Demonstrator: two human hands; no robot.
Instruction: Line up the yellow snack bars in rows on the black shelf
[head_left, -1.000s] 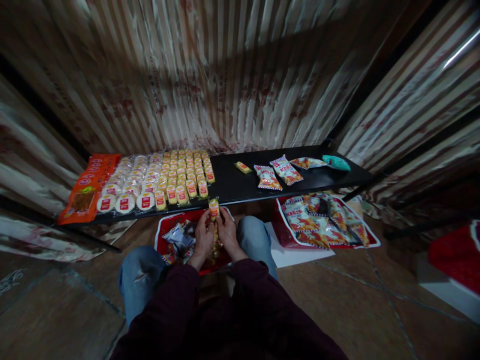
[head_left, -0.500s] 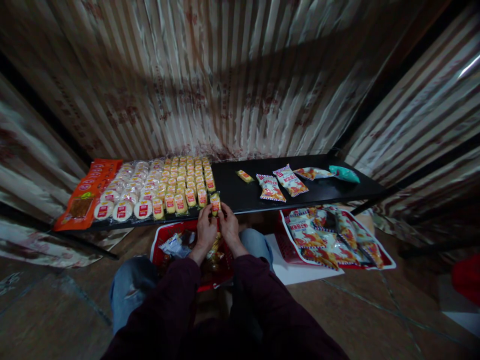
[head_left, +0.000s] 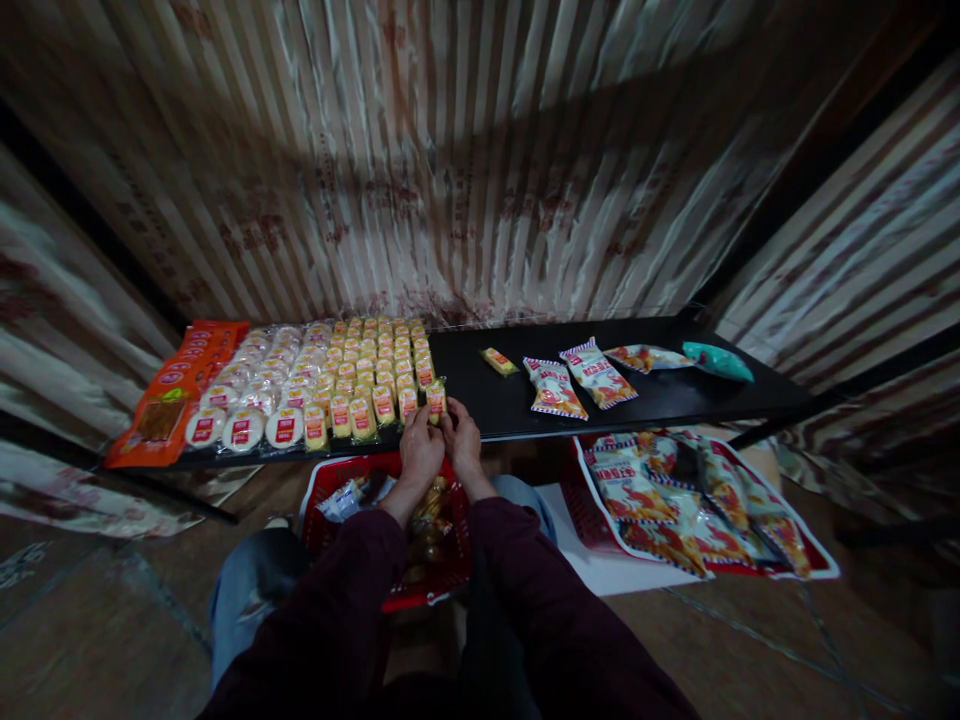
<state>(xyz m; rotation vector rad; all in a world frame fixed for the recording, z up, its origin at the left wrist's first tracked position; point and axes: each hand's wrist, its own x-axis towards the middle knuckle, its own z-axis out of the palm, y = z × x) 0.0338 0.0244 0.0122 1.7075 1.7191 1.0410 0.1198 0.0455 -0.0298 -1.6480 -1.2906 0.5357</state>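
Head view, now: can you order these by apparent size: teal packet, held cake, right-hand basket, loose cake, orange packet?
1. Right-hand basket
2. Orange packet
3. Teal packet
4. Loose cake and held cake: too alike to rank

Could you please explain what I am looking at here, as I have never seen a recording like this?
There is no robot here: a person works with two bare hands, seen from a camera worn on the head, looking forward and down.

Between the fingertips of the left hand and right hand is a small yellow packet, at the front edge of a black shelf.

On the shelf, from left to right, lie an orange packet, round white snacks, rows of yellow snacks, a lone yellow snack, striped-edge bags and a teal packet.

Below are two red baskets holding wrapped goods: one under the forearms, another to the right.
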